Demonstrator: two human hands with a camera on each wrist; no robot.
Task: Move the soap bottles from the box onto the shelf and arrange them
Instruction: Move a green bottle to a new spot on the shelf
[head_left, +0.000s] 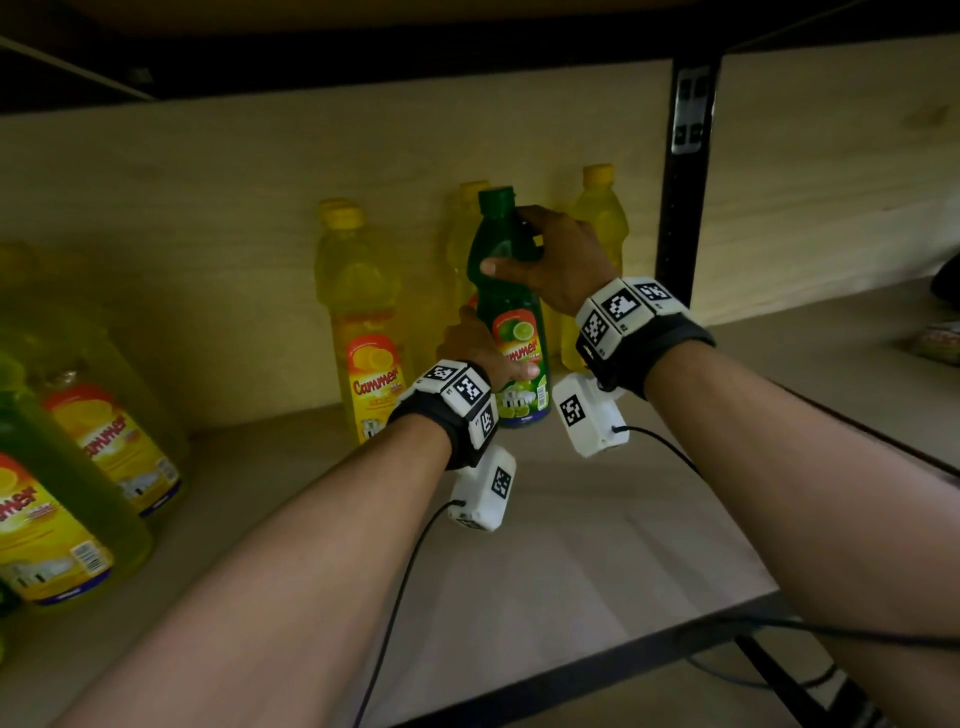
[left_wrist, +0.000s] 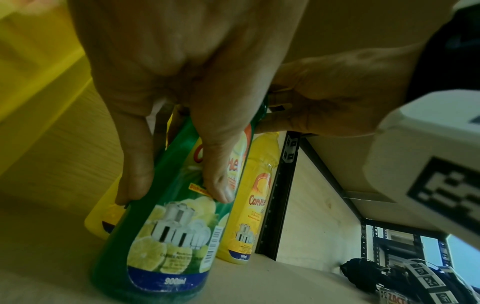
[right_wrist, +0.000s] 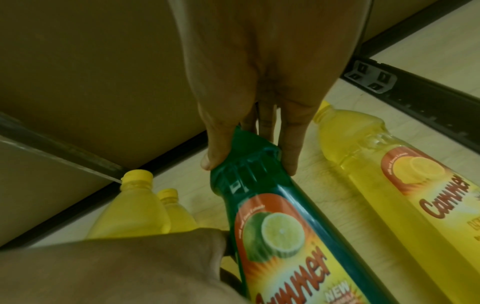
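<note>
A green soap bottle (head_left: 511, 312) with a lime label stands upright on the wooden shelf (head_left: 571, 545), its base on the board. My right hand (head_left: 524, 244) grips its shoulder just under the green cap. My left hand (head_left: 488, 358) is wrapped round its lower body at the label. In the left wrist view the thumb and fingers of the left hand (left_wrist: 176, 191) curl round the green bottle (left_wrist: 166, 236). The right wrist view shows the right hand (right_wrist: 249, 164) pinching the neck of the green bottle (right_wrist: 272, 226). The box is out of view.
Yellow soap bottles stand close by: one to the left (head_left: 363, 322), one behind (head_left: 465, 234), one to the right (head_left: 597, 234). Large yellow jugs (head_left: 104, 441) fill the shelf's left end. A black upright post (head_left: 680, 182) closes the bay on the right, a dark bundle (left_wrist: 369, 275) beyond it.
</note>
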